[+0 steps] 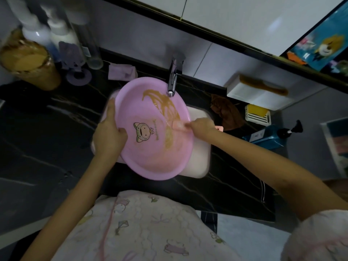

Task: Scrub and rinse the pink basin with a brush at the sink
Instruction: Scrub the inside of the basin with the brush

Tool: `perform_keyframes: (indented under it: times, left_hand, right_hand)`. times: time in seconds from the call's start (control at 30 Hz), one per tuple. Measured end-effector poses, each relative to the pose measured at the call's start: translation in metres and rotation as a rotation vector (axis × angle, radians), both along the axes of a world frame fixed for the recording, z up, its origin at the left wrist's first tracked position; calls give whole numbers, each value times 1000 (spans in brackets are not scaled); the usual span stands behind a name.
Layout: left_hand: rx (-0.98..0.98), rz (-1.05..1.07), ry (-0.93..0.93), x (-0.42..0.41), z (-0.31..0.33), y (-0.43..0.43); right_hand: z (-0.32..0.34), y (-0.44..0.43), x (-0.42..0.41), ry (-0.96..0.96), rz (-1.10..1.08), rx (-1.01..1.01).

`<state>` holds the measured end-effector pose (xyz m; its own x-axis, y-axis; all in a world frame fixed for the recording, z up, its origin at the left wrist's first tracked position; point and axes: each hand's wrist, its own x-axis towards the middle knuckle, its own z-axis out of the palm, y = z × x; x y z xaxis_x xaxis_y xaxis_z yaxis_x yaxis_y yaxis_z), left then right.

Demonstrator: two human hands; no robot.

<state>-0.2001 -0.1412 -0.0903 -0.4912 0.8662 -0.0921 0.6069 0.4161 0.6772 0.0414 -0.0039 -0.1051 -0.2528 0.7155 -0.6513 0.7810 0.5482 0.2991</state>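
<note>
The left grip (109,136) holds the rim of the pink basin (148,161), with the thumb inside and the fingers along the outside. The right grip (202,127) is closed around a pink brush (178,125), and the brush head touches the basin's inner wall. The basin stands tilted over the white sink (201,162) in the dark table (47,138). Brown smears (165,104) lie inside it, just under the faucet (173,80).

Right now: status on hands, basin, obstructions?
Left hand grips pink basin rim. Right hand holds brush on inner wall. Brown smears inside. Faucet spout over far rim.
</note>
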Motion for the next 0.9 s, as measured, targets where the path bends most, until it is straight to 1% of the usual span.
perform_keyframes:
  times: [0.07,0.1,0.13,0.17,0.23,0.27,0.3,0.33,0.4,0.43,0.53,0.63,0.67,0.7,0.73,0.77,0.83,0.9]
  left_hand:
    - [1,1,4,1,0,0]
    - [2,0,4,1,0,0]
    - [2,3,-1,0,1,0]
    - [-2,7,-6,0,1,0]
    - [-8,7,0,1,1,1]
    - [-8,7,2,1,1,0]
    - [-4,7,3,2,1,0]
    - [-3,8,4,2,0,0]
    - [-1,16,2,0,-3,1]
    - [6,19,-1,-1,-4,0]
    - [21,12,-9,1,-4,0]
    - [26,11,-24,-1,-3,1]
    - [28,18,-27,-1,-4,1]
    - [23,24,-26,-1,-4,1]
    - [11,26,-24,-1,-4,0]
    - [2,30,-23,-1,-3,0]
    - [0,26,-19,-1,-2,1]
    - [7,-3,-21,2,-1,3]
  right_hand:
    - [-7,-6,1,-33,-159,-301]
    - [-9,-7,2,-25,-218,-384]
    - [-6,-6,3,-5,-224,-370]
    - [-3,-1,5,16,-200,-280]
    - [5,4,9,33,-81,-10]
    - [6,1,10,42,-66,8]
    - [5,-6,11,63,-102,-71]
    - [1,-18,9,124,-194,-221]
    - [-8,-44,6,278,-424,-594]
    - [-7,-53,5,334,-501,-714]
    - [-2,-67,0,473,-591,-876]
    - [-5,-82,-4,646,-855,-1210]
    - [-3,-87,-3,674,-892,-1241]
    - [0,-91,-2,676,-883,-1219]
    - [0,-91,2,655,-832,-1150]
    - [-2,-88,8,622,-744,-1038]
    - [-9,-67,16,472,-535,-702]
    - [-15,-38,19,271,-400,-268]
